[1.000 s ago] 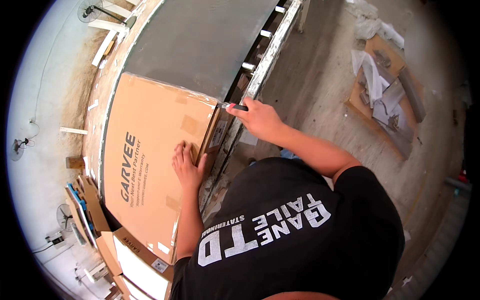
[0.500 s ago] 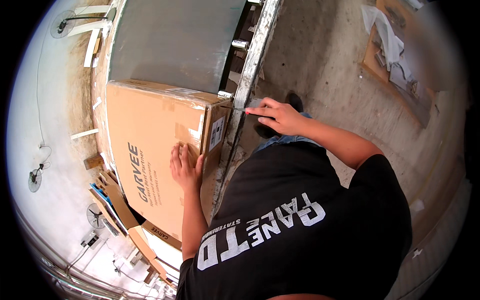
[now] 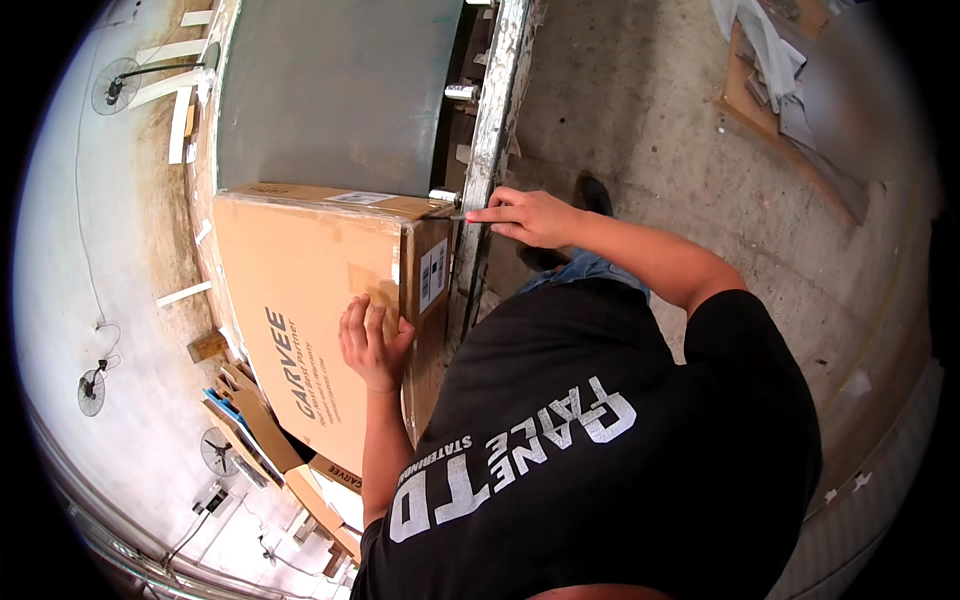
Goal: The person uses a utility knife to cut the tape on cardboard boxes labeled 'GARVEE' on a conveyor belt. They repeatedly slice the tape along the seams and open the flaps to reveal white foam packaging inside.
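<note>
A large brown cardboard box (image 3: 330, 250) with clear tape along its edges lies on the conveyor. My left hand (image 3: 375, 345) rests on its top near the right edge, fingers a little apart, gripping nothing. Beyond that edge, my right hand (image 3: 530, 218) pinches a thin, dark knife-like tool (image 3: 452, 217) with a bit of red by the fingertips. Its slim end reaches left across the box's far right corner, at the taped seam. Whether the tip is in the tape or only on it, I cannot tell. A white label (image 3: 433, 272) sits on the box's right side.
The dark green conveyor belt (image 3: 335, 100) runs away beyond the box. Along its right side are metal rollers (image 3: 461, 92) and a worn white rail (image 3: 505, 70). Folded cardboard (image 3: 270, 430) leans at lower left. A board with scraps (image 3: 780, 120) lies at upper right.
The view has shifted slightly. My right hand has moved a little left toward the box, and the tool now reaches further over its corner. My left hand stays on the box top.
</note>
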